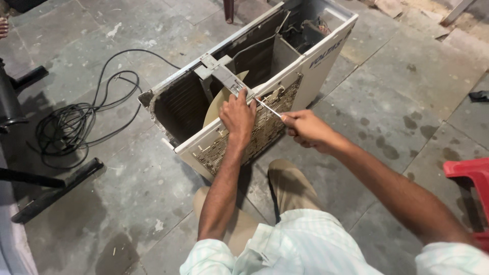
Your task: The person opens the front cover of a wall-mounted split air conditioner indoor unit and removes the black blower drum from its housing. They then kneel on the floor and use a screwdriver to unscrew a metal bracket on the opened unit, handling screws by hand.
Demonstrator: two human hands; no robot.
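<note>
Left hand [238, 116] clamped on metal bracket [224, 76] of air conditioner unit [316, 66]; my right hand [304, 128] grips screwdriver [268, 108]. Thin, stiff shaft; hold handle firmly.

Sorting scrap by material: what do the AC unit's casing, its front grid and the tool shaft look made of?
Casing: looks like painted sheet metal, white, matte, thin folded edges. Front grid: probably thin metal fins, dirt-clogged, tan and dull. Tool shaft, held in the right hand: bright bare metal, likely steel. Left hand rests on a grey bracket, apparently unpainted metal.
</note>
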